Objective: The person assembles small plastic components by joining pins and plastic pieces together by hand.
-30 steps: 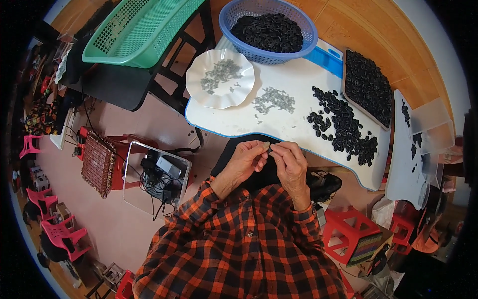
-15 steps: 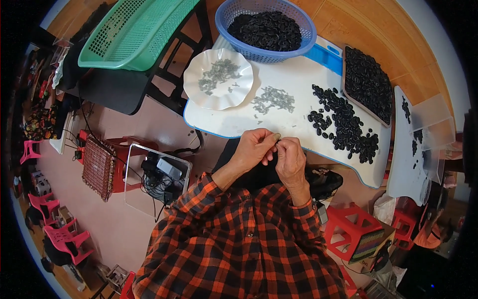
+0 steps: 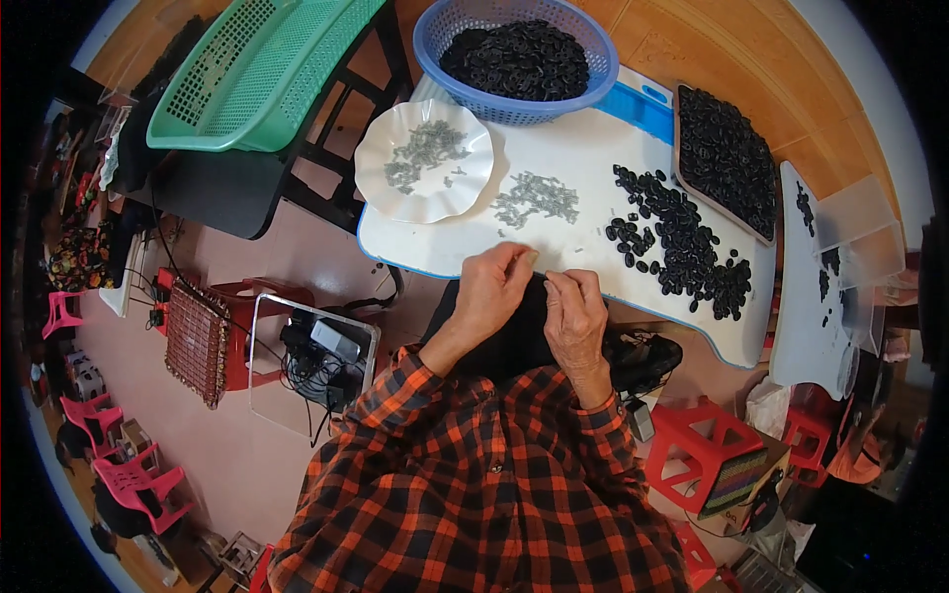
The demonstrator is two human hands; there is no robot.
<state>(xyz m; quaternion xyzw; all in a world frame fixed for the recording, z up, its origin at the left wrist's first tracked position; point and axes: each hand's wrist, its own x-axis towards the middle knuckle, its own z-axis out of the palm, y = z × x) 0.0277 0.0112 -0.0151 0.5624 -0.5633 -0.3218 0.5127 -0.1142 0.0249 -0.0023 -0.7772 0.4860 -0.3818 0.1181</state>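
My left hand (image 3: pixel 491 289) is at the near edge of the white table (image 3: pixel 593 138), thumb and fingers pinched together. My right hand (image 3: pixel 576 321) is just right of it, with its fingertips pinched too. A small gap separates the two sets of fingertips. Whatever either pinch holds is too small or hidden to make out. Beyond my hands lies a scatter of small clear pieces (image 3: pixel 537 199); more of them lie on a white wavy-rimmed plate (image 3: pixel 372 203). To the right spreads a loose pile of small black oval pieces (image 3: pixel 682 237).
A blue basket (image 3: pixel 534 112) of black pieces stands at the back, beside a tray of black pieces (image 3: pixel 727 158). At the back left is a green basket (image 3: pixel 237 109). A clear bin with cables (image 3: pixel 321 361) and a red stool (image 3: pixel 697 445) flank me.
My hands have come apart at the fingertips, where they met around a small dark thing. My left hand has shifted slightly left. The whole view has tilted a little.
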